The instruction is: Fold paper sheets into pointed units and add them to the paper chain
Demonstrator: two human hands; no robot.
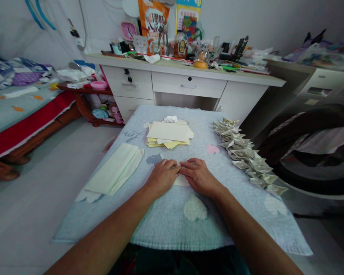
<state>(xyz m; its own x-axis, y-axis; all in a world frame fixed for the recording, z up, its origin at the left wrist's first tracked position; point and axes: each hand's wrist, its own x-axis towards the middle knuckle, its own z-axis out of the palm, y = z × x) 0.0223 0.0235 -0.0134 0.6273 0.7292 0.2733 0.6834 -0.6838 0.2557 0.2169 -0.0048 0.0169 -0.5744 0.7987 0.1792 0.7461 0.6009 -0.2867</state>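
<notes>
A small piece of pale paper [180, 181] lies flat on the cloth-covered table, mostly hidden under my fingers. My left hand [164, 176] presses on its left part, the fingers bent and close together. From the other side my right hand [200, 177] holds the paper, and its fingertips meet those of the left. Just beyond the hands is a stack of cream and yellow paper sheets [169, 131]. To the left lies a pile of long pale green paper [114, 168]. Rows of folded paper boats [243, 152] run along the right side of the table.
A light blue patterned cloth [166, 229] covers the table. Behind it stands a white desk [189, 82] crowded with jars, bags and small items. A bed [23, 103] is at the left and a washing machine [318, 126] at the right.
</notes>
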